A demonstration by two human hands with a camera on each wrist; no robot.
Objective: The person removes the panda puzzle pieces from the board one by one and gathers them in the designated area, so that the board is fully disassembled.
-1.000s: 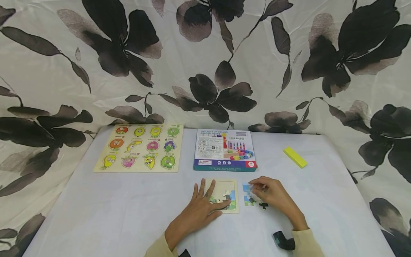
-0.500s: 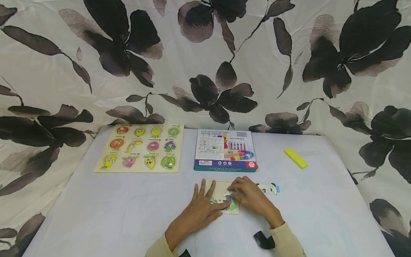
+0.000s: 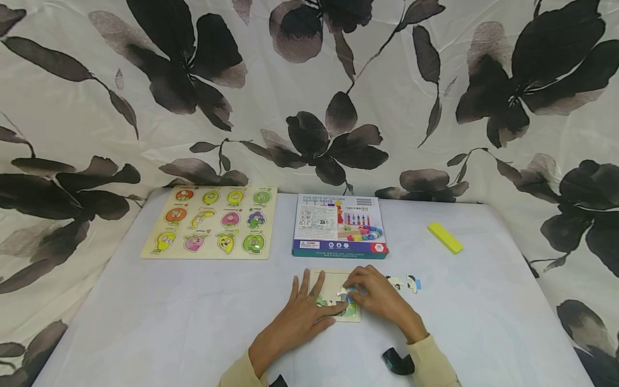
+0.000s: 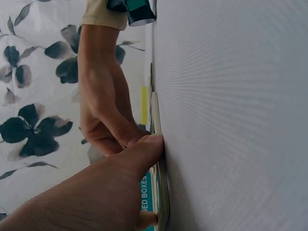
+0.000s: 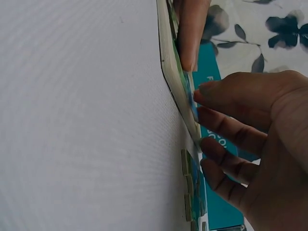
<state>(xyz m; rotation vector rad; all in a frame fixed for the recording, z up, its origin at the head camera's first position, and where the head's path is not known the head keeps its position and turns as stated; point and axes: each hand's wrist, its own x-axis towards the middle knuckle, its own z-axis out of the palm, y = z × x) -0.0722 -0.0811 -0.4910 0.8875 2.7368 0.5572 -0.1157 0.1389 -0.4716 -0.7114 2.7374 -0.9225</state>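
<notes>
A small wooden puzzle board (image 3: 331, 278) lies in front of the person, with its lower part filled by green, blue and dark pieces. My left hand (image 3: 301, 317) rests on the board's left side with its fingers spread, one finger lying over the laid pieces. At the board's right side, my right hand (image 3: 384, 301) pinches a blue jigsaw piece (image 5: 190, 100) between thumb and fingers, against the board's surface. Part of that piece is hidden by the fingertips. Several loose jigsaw pieces (image 3: 413, 284) lie right of the board, partly covered by the right hand in the head view.
A fruit peg board (image 3: 210, 223) lies at the back left. Beside it stands a flat boxed bead set (image 3: 338, 226). A yellow block (image 3: 445, 237) is at the back right. The white table (image 3: 145, 317) meets a floral cloth (image 3: 309, 140) behind.
From the loose pieces my right hand has moved left onto the board, bringing a blue piece. Over the last half second it has barely moved. The left hand has stayed in place.
</notes>
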